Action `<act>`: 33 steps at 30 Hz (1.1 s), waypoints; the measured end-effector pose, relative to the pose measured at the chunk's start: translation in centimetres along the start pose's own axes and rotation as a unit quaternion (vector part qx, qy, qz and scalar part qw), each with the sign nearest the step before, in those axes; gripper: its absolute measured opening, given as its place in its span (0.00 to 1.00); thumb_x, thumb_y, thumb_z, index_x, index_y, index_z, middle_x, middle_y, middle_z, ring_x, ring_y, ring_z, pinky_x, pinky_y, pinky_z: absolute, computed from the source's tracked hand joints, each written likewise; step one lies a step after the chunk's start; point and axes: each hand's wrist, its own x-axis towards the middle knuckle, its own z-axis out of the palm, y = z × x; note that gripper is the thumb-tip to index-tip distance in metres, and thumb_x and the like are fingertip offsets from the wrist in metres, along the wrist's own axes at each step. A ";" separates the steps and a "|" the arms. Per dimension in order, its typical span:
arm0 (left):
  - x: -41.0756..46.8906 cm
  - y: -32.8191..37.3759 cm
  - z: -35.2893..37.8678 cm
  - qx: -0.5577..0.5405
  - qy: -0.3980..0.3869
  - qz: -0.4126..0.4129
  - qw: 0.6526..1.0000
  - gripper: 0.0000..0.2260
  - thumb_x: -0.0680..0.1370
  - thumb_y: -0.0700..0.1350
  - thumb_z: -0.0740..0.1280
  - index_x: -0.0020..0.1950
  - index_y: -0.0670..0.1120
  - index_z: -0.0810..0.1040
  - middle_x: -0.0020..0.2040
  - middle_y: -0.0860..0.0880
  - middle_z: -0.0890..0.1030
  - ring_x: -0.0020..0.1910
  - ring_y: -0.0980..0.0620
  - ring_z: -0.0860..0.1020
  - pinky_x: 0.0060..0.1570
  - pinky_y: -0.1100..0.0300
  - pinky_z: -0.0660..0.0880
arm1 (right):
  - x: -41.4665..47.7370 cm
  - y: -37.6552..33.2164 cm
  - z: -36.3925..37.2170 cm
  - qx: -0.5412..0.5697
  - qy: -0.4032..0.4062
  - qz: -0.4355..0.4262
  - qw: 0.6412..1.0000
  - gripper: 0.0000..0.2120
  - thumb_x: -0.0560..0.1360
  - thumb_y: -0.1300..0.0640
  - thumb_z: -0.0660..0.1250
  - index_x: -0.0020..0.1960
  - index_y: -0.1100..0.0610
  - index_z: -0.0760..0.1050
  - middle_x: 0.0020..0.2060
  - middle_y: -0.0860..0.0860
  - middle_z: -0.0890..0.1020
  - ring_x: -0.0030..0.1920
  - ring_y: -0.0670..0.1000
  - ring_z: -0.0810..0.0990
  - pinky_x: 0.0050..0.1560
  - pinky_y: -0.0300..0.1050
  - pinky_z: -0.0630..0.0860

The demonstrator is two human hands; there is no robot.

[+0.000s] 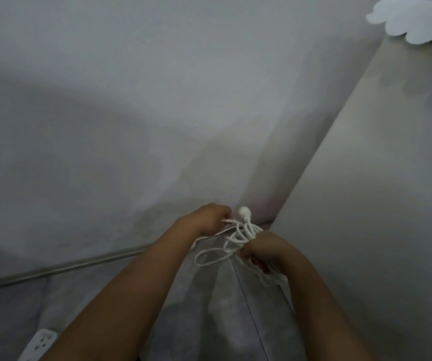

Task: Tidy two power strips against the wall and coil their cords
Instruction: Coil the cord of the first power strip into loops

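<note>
Cord point(236, 237) loops sit gripped in our right hand point(263, 248), while our left hand point(206, 218) pinches one strand near the wall point(131, 121).

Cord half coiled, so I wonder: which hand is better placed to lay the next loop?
Left, probably: the left hand pinches a free strand of cord; the right hand grips the gathered loops.

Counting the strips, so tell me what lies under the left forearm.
A white power strip pokes out from under the left forearm, lying on the grey floor. How far it runs beneath the arm, and where its cord leaves it, is covered and cannot be seen.
</note>
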 end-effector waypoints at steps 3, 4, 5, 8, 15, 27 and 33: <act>-1.3 -0.1 -0.9 -0.150 -0.023 -0.008 0.988 0.12 0.78 0.36 0.61 0.60 0.41 0.77 0.56 0.42 0.80 0.50 0.45 0.80 0.44 0.63 0.74 | 0.9 0.5 1.5 0.054 0.024 0.024 0.998 0.13 0.70 0.67 0.67 0.30 0.61 0.68 0.18 0.54 0.67 0.14 0.48 0.62 0.21 0.32 0.60; -1.8 -0.1 -1.0 -0.236 -0.022 -0.038 0.971 0.12 0.79 0.35 0.60 0.61 0.40 0.75 0.55 0.41 0.80 0.47 0.45 0.81 0.41 0.62 0.77 | 1.3 0.6 2.1 0.070 0.032 0.030 0.997 0.13 0.70 0.66 0.67 0.29 0.60 0.67 0.17 0.54 0.66 0.14 0.49 0.63 0.21 0.32 0.60; -2.2 0.1 -0.8 -0.316 -0.007 -0.073 0.946 0.12 0.79 0.33 0.58 0.61 0.40 0.71 0.53 0.39 0.80 0.43 0.44 0.81 0.40 0.58 0.77 | 1.7 0.7 2.8 0.078 0.045 0.035 0.995 0.14 0.70 0.65 0.67 0.29 0.60 0.67 0.18 0.55 0.67 0.15 0.49 0.64 0.22 0.33 0.60; -2.7 0.9 -0.1 -0.472 0.141 -0.199 0.847 0.10 0.78 0.33 0.53 0.57 0.43 0.63 0.44 0.39 0.78 0.36 0.42 0.77 0.38 0.53 0.76 | 3.0 1.2 4.8 0.069 0.124 0.032 0.989 0.10 0.70 0.61 0.67 0.31 0.60 0.70 0.23 0.56 0.72 0.22 0.53 0.72 0.24 0.37 0.65; -3.5 1.6 -0.3 -0.773 0.236 -0.276 0.520 0.12 0.81 0.34 0.44 0.48 0.38 0.67 0.34 0.44 0.67 0.27 0.50 0.71 0.19 0.57 0.77 | 4.1 0.5 8.2 0.386 0.066 0.100 0.915 0.10 0.76 0.65 0.61 0.36 0.60 0.72 0.17 0.53 0.76 0.19 0.50 0.76 0.24 0.36 0.69; -4.2 -2.5 2.1 -0.633 0.123 -0.340 0.684 0.12 0.80 0.31 0.51 0.58 0.38 0.70 0.31 0.44 0.74 0.14 0.55 0.72 0.13 0.65 0.70 | 3.3 -2.5 5.6 0.731 -0.067 -0.003 0.679 0.03 0.70 0.65 0.61 0.37 0.59 0.71 0.27 0.55 0.78 0.33 0.54 0.79 0.51 0.49 0.74; -3.7 -2.5 2.5 -0.630 0.010 -0.341 0.698 0.16 0.81 0.34 0.52 0.34 0.40 0.70 0.16 0.48 0.73 0.12 0.58 0.70 0.15 0.69 0.69 | 2.8 -3.4 4.2 0.734 -0.073 -0.077 0.671 0.15 0.76 0.49 0.65 0.34 0.53 0.65 0.18 0.46 0.67 0.19 0.44 0.69 0.32 0.36 0.74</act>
